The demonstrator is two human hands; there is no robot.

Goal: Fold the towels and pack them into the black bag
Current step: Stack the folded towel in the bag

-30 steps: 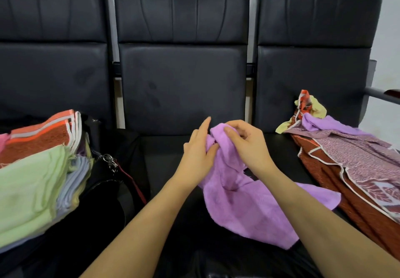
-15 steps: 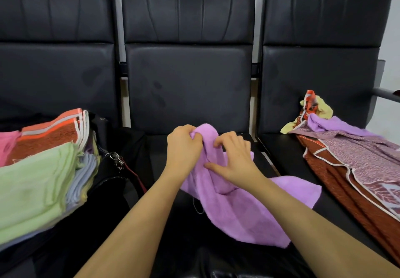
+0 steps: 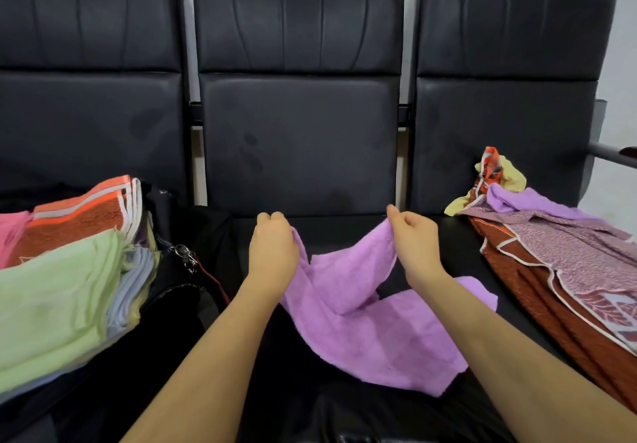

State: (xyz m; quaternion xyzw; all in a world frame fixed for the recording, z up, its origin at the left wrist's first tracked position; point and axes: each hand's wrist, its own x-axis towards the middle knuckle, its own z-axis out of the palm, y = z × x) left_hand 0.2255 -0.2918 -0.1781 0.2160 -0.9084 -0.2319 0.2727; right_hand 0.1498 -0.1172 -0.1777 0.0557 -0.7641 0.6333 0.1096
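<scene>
A purple towel (image 3: 358, 318) lies crumpled over the middle seat. My left hand (image 3: 272, 246) grips its upper edge at the left. My right hand (image 3: 413, 235) pinches the same edge further right, so the cloth sags between my hands. The black bag (image 3: 172, 291) sits on the left seat with a metal clasp and a red strap showing. A stack of folded towels (image 3: 62, 287), green, orange, pink and grey, rests on top of it.
Unfolded towels (image 3: 565, 263) in rust, mauve pattern, purple and yellow are heaped on the right seat. Three black padded chair backs (image 3: 296, 132) stand behind. A metal armrest (image 3: 613, 151) juts out at the far right.
My hands have drawn apart, left to the left and right to the right, spreading the bunched top edge of the purple towel between them.
</scene>
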